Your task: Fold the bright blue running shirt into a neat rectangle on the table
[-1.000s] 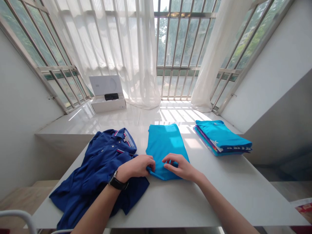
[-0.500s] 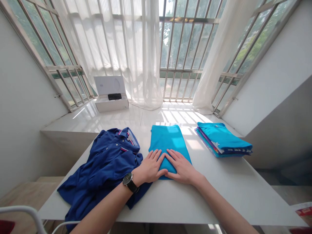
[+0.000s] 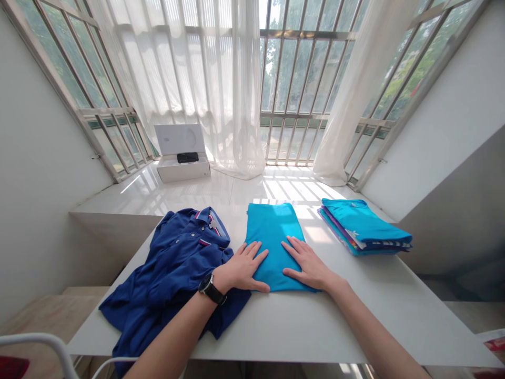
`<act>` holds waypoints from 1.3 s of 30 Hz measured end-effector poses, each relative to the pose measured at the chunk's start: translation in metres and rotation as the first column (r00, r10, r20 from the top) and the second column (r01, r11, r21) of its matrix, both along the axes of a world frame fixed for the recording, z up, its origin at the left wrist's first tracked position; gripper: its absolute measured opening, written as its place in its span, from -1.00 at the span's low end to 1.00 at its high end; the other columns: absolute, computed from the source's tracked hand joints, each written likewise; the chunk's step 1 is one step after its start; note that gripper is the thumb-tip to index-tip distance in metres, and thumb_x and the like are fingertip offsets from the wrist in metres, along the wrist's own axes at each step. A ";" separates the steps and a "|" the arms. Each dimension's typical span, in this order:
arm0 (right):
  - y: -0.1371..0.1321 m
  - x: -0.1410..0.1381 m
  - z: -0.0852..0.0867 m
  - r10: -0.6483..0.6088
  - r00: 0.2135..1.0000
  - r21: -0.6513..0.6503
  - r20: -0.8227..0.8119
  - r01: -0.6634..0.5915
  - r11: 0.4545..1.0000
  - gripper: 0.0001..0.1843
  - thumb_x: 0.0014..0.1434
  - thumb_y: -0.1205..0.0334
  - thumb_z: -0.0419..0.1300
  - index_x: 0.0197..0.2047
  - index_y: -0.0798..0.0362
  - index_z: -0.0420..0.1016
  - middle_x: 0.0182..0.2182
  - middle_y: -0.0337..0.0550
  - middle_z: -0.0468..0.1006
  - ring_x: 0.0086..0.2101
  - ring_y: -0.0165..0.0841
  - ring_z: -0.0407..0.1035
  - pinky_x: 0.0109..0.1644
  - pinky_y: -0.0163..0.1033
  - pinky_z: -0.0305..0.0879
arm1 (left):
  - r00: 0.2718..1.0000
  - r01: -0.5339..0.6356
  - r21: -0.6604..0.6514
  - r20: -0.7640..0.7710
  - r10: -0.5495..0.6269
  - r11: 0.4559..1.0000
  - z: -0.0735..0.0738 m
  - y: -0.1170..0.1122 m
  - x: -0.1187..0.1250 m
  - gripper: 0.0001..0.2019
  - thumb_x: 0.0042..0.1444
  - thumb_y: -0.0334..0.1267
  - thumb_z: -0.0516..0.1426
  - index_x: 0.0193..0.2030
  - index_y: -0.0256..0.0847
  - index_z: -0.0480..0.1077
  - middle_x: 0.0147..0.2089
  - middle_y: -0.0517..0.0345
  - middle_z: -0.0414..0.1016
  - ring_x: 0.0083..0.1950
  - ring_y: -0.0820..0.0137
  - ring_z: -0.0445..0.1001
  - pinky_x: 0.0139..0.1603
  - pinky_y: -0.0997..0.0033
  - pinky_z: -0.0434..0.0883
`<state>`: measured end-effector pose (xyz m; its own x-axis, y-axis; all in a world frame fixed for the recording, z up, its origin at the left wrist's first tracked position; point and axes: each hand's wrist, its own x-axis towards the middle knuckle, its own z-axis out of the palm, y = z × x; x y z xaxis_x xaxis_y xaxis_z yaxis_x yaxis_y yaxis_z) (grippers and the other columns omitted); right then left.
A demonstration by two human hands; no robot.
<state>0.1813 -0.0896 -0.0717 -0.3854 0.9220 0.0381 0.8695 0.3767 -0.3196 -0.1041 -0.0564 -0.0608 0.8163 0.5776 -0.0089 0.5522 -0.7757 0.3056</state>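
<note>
A folded turquoise garment (image 3: 274, 226) lies flat in front of me on the white table. On its near left part rests my left hand (image 3: 244, 268), fingers spread, with a black-strapped watch on the wrist. My right hand (image 3: 306, 263) lies flat on its right side, fingers also apart. Neither hand grips the cloth. Left of it, a dark blue polo shirt (image 3: 169, 273) is spread loosely, collar away from me, one part hanging over the near edge; my left forearm crosses over it.
At the right is a stack of folded clothes (image 3: 365, 226), a turquoise one on top. An open white box (image 3: 183, 171) holding a black item stands on the window ledge (image 3: 118, 197). Sheer curtains (image 3: 244, 95) hang before barred windows. A white tubular frame (image 3: 43, 339) shows at lower left.
My right hand has slid to the right across the turquoise garment, away from my left hand. The left hand stays at nearly the same spot on the cloth. The view has shifted slightly.
</note>
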 end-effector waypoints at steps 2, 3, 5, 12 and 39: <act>-0.002 0.000 -0.001 0.005 1.000 0.030 -0.004 -0.005 1.000 -0.10 0.19 -0.33 0.13 0.46 -0.12 0.04 0.45 0.00 -0.02 0.40 0.03 -0.14 0.42 0.24 -0.08 | 1.000 -0.012 -0.011 -0.006 0.012 1.000 0.004 -0.001 0.000 0.09 0.00 0.48 0.06 0.49 -0.23 -0.06 0.52 -0.32 -0.14 0.52 -0.05 -0.16 0.46 -0.14 -0.11; -0.004 0.000 -0.002 0.004 1.000 0.059 -0.017 -0.003 0.998 -0.13 0.20 -0.31 0.14 0.45 -0.10 0.08 0.45 0.03 0.01 0.39 0.04 -0.10 0.40 0.24 -0.03 | 1.000 -0.020 -0.003 0.003 0.020 1.000 0.007 -0.003 0.001 0.09 0.00 0.47 0.07 0.49 -0.24 -0.07 0.51 -0.32 -0.13 0.52 -0.06 -0.17 0.45 -0.15 -0.11; -0.010 0.001 -0.003 0.007 0.997 0.158 -0.072 0.004 0.987 -0.27 0.26 -0.20 0.13 0.39 -0.04 0.21 0.40 0.07 0.12 0.35 0.01 0.02 0.36 0.22 0.10 | 0.998 -0.026 0.033 0.050 0.024 0.999 0.012 -0.010 0.005 0.05 0.06 0.43 0.06 0.50 -0.24 -0.09 0.52 -0.31 -0.13 0.53 -0.06 -0.19 0.46 -0.16 -0.12; -0.030 0.011 -0.001 0.062 0.944 0.203 -0.323 0.005 0.979 -0.70 0.36 0.08 0.08 0.02 -0.07 0.56 0.07 -0.04 0.56 0.07 -0.15 0.44 0.17 0.02 0.41 | 0.997 0.054 0.007 0.049 -0.055 0.998 0.018 -0.017 0.010 -0.20 0.19 0.18 0.16 0.44 -0.19 0.06 0.49 -0.26 -0.01 0.49 -0.09 -0.03 0.42 -0.19 0.03; -0.036 -0.010 0.018 0.126 0.965 0.142 -0.231 -0.095 0.985 -0.70 0.20 0.02 0.27 -0.04 -0.04 0.49 -0.02 0.02 0.51 -0.05 -0.14 0.41 0.04 0.01 0.42 | 0.993 0.093 0.191 0.047 -0.104 0.977 0.024 -0.015 0.020 -0.53 0.14 0.12 0.23 0.01 -0.17 0.34 -0.06 0.00 0.42 -0.06 0.16 0.41 -0.10 0.22 0.32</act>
<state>0.1715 -0.1252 -0.0542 -0.4500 0.8555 0.2562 0.7249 0.5175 -0.4546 -0.0845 -0.0719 -0.0365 0.8652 0.4813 0.1403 0.4564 -0.8720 0.1772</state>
